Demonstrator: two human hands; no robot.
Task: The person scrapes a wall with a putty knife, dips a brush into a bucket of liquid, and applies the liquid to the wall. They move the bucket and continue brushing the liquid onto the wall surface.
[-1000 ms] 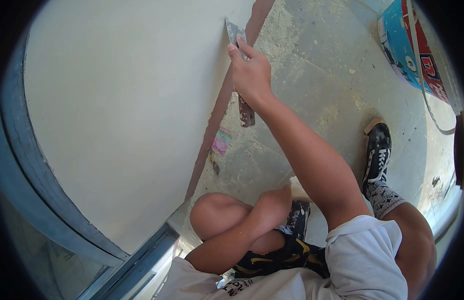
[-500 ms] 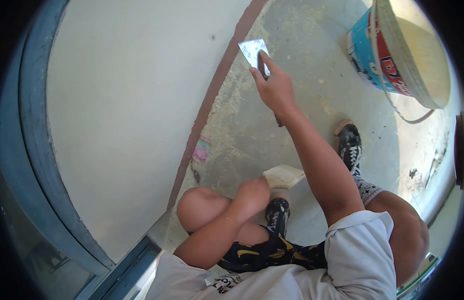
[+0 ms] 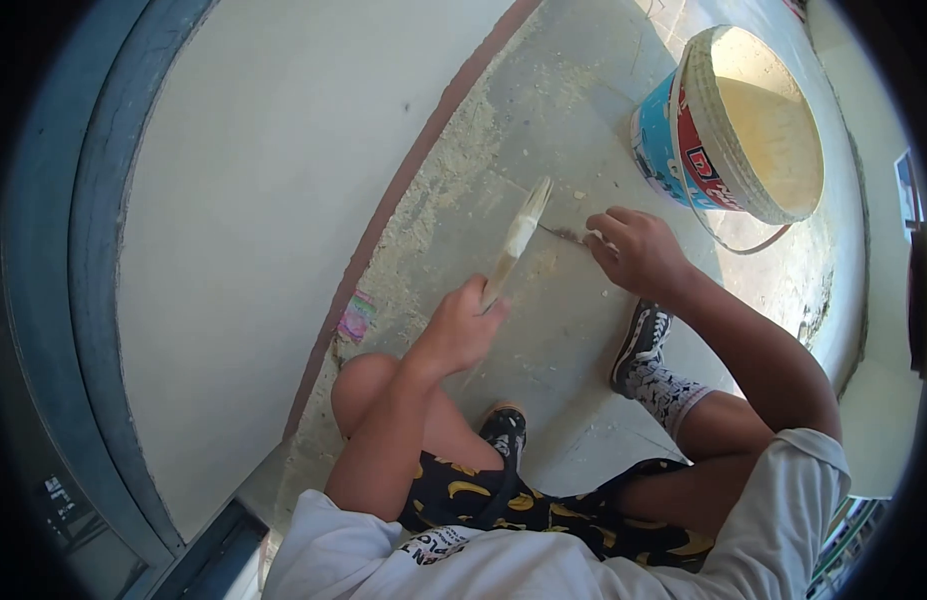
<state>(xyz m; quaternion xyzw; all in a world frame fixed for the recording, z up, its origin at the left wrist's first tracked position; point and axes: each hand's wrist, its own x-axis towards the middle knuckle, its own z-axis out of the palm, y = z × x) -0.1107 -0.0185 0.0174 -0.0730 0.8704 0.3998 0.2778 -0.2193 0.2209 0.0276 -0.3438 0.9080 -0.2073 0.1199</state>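
Smooth plastered wall (image 3: 263,200) on the left. Left hand (image 3: 458,330) grips a wide plaster-caked trowel (image 3: 518,240), edge-up over the floor. Right hand (image 3: 638,252) is closed around a putty knife (image 3: 565,234), its tip touching the trowel. Paint bucket (image 3: 655,135) sits far right.

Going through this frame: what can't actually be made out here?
All in the head view:
Putty knife: the handle is hidden inside the right hand, and only a thin dark sliver shows.
Wide blade in the left hand: seen edge-on, so its faces are hidden.
Bucket: the label curves away and is unreadable.
Frame corners: blacked out by the lens rim.
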